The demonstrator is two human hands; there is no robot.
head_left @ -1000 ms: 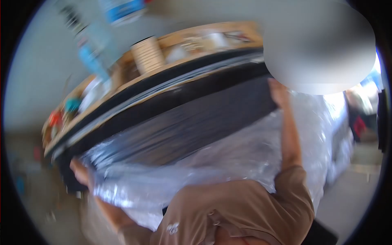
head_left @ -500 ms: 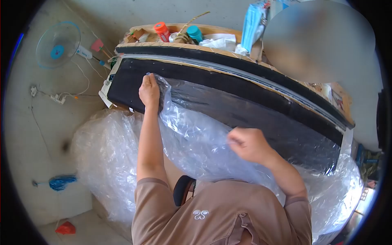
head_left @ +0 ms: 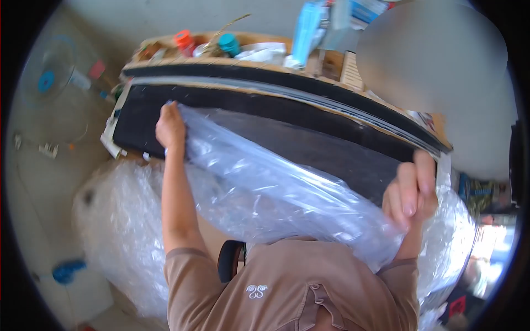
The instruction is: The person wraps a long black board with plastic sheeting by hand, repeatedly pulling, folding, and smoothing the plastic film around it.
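Observation:
A large clear plastic film (head_left: 276, 182) stretches in a slanting, creased sheet across the front of my body. My left hand (head_left: 170, 128) is closed on its upper left corner, over the left part of a long black board (head_left: 143, 118). My right hand (head_left: 409, 193) is raised at the right, closer to the camera, with its fingers curled and somewhat blurred. The film's folds run taut to that hand, and its far end is closed in the fingers. Part of the film lies over the board's black surface.
Behind the board runs a metal rail (head_left: 276, 96). A wooden tray (head_left: 276, 39) holds a red-capped bottle (head_left: 184, 41), a teal-capped one (head_left: 228, 44) and blue masks (head_left: 305, 33). Bunched film (head_left: 121, 231) hangs at left, more at right. A fan (head_left: 47, 81) stands at the left wall.
My right hand has moved right and up toward the camera, drawing the film into a straighter slanting fold. My left hand keeps its hold at the corner. The whole view has shifted.

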